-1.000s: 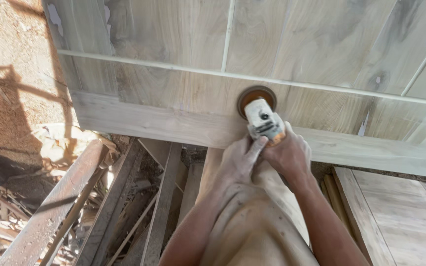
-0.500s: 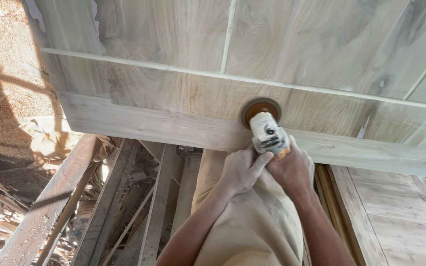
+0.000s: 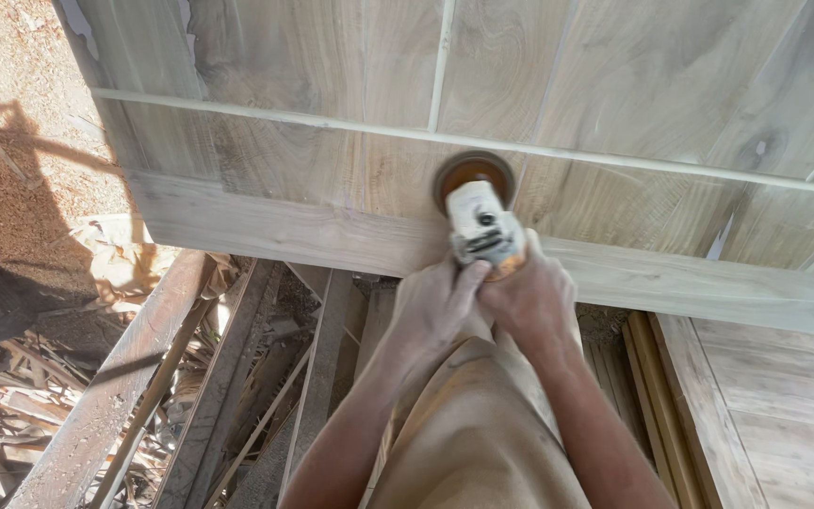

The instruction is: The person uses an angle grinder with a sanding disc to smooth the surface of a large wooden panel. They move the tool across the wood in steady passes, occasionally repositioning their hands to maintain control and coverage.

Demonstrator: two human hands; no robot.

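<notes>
Head view: big wooden door panel [image 3: 614,85] lying flat fills the top, pale and dusty, looks largely sanded near the frame rail; rest can't tell. Scrap timber [image 3: 124,377] piled below left. Left hand [image 3: 435,316] and right hand [image 3: 534,302] both clamped on grey angle grinder [image 3: 484,226], its orange disc [image 3: 473,174] pressed on the panel beside the lower rail.

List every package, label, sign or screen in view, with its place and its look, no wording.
No package, sign or screen is in view.
Sander: white body with a round orange-brown disc, on the wooden panel; dark marks on its housing may be a label, too blurred to tell.
Left hand and right hand: both wrapped around the sander's rear.
</notes>
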